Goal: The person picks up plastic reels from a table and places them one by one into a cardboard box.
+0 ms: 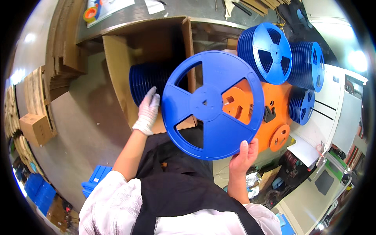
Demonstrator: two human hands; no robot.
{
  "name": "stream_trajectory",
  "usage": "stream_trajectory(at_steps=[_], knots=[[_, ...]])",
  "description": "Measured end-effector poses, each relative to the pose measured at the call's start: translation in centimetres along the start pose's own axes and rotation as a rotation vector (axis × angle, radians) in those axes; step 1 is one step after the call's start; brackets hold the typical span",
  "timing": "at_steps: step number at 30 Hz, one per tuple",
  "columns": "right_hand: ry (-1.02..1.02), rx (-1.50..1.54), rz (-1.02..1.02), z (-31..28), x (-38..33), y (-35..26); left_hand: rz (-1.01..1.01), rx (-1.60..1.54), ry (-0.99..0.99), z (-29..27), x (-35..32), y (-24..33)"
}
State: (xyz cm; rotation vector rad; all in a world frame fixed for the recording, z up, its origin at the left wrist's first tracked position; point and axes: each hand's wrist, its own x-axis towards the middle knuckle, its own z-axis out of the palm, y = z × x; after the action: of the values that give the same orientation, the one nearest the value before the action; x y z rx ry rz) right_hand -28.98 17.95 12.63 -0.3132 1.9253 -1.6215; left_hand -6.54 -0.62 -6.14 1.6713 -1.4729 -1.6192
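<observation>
A large blue plastic reel (214, 88) with cut-out windows is held up in front of me, its flat face toward me. My right hand (245, 153), bare, pinches its lower right rim between thumb and fingers. My left hand (149, 109), in a white glove, is stretched out at the edge of a cardboard box (117, 62). Its fingers reach to a row of dark blue reels (147, 80) standing on edge inside; whether they touch is unclear. The held reel covers part of the box's opening and of that row.
Stacked blue reels (274, 55) stand at the right, with more stacks (307, 66) beyond them. Under them is an orange surface (274, 94) with a small orange disc (279, 138). A grey bench (188, 8) runs behind the box. Flattened cardboard (66, 43) leans at the left.
</observation>
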Motion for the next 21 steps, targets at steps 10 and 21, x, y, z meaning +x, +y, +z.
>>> stream_trajectory(at_steps=[10,21], knots=[[-0.040,-0.316,-0.188,0.9,-4.3,-3.2,0.145,0.081,-0.545,6.6,-8.4,7.4],[-0.441,-0.873,-0.910,9.4,-6.0,-4.6,-0.361,-1.079,-0.830,2.8,-10.0,12.5]])
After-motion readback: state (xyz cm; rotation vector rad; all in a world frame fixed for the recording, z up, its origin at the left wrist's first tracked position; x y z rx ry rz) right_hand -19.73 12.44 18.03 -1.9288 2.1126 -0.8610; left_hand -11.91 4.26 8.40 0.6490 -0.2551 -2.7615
